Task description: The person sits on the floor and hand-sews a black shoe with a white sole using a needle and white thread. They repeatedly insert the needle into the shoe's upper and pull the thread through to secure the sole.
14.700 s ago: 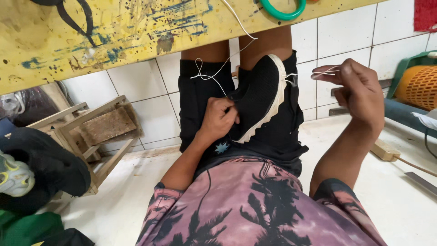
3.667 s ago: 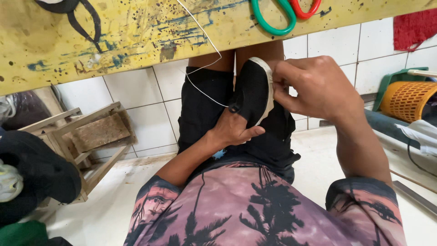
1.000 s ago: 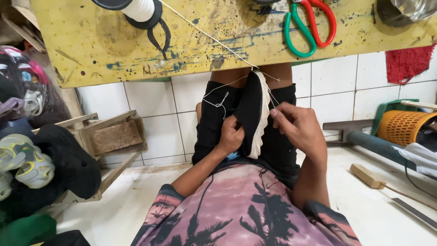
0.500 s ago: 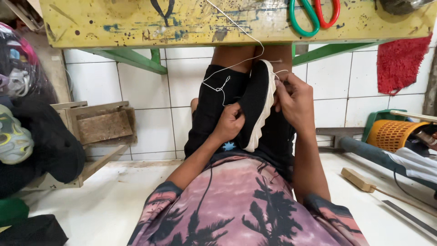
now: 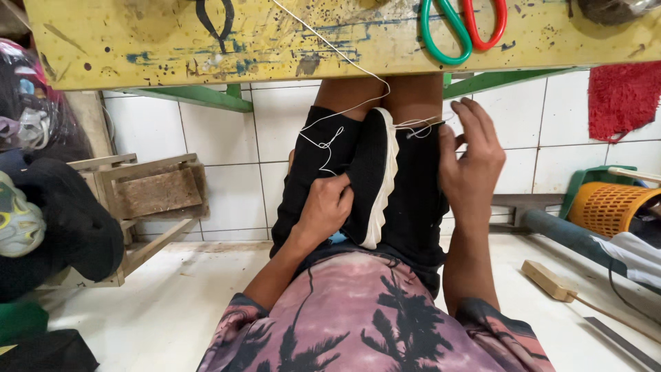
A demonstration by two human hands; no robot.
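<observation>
A black shoe with a white sole (image 5: 372, 179) stands clamped between my knees, sole edge facing me. My left hand (image 5: 327, 207) grips the shoe's upper on its left side. White thread (image 5: 330, 134) runs from the yellow workbench (image 5: 275, 41) down to the shoe and loops beside it. My right hand (image 5: 471, 158) is raised just right of the shoe, pinching the thread near the sole's top; a needle may be there, too small to tell.
Green and red scissors (image 5: 458, 27) lie on the bench edge above. A small wooden stool (image 5: 144, 200) stands at left, with dark bags and shoes (image 5: 41, 220) beyond it. At right are an orange basket (image 5: 616, 207), a red cloth (image 5: 623, 96) and a wood block (image 5: 547, 279).
My right hand has drawn away from the sole to the right, pulling thread. The view has tilted, showing more bench.
</observation>
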